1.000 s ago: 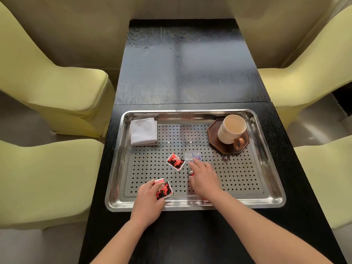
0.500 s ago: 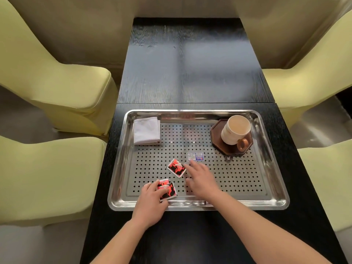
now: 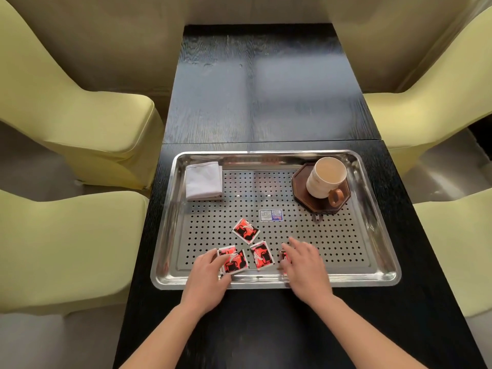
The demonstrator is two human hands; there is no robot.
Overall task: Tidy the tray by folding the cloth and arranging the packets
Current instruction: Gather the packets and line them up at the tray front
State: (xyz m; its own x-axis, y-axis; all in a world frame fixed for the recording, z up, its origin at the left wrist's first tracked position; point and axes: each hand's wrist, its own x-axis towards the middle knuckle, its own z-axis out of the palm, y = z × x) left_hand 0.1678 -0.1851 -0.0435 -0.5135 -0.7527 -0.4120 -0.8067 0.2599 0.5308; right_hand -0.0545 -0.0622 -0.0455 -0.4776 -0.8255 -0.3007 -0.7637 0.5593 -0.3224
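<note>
The left hand is pinched on two overlapping packets, the right hand laid slack over a third packet, apparently so all can be stacked

Soft, even indoor light, medium bright, no hard shadows.
Broad pale sheen on far half of black counter; bright glints along steel tray rim. Faint soft shadow under left hand. Right hand slightly motion-blurred. Packets fairly sharp, small print unreadable. Wide-angle bend curves the yellow chairs at frame edges; corners soft, mild compression haze overall.
</note>
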